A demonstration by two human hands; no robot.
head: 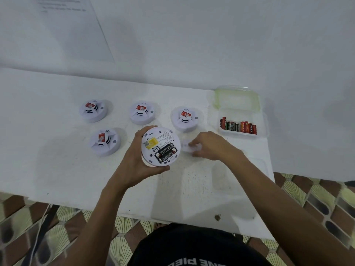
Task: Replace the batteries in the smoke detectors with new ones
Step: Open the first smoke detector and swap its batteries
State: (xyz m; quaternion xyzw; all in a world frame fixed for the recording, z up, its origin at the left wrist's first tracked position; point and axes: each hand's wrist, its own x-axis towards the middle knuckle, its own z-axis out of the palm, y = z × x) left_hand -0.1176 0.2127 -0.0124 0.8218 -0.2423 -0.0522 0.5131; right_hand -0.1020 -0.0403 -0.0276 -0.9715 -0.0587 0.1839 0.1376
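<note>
Smoke detector (161, 145), underside up with 2 black batteries (165, 152) exposed, sits gripped in the left hand (138, 161); just right of it, the right hand (209, 146) pinches what looks like a white cover (185, 146).

The print on the held detector (161, 145) is too small to be read. Just right of it, a small white piece (185, 146) is blurred and half covered by the right hand (211, 145). Well above it, a paper sheet (76, 31) is cropped.
</note>
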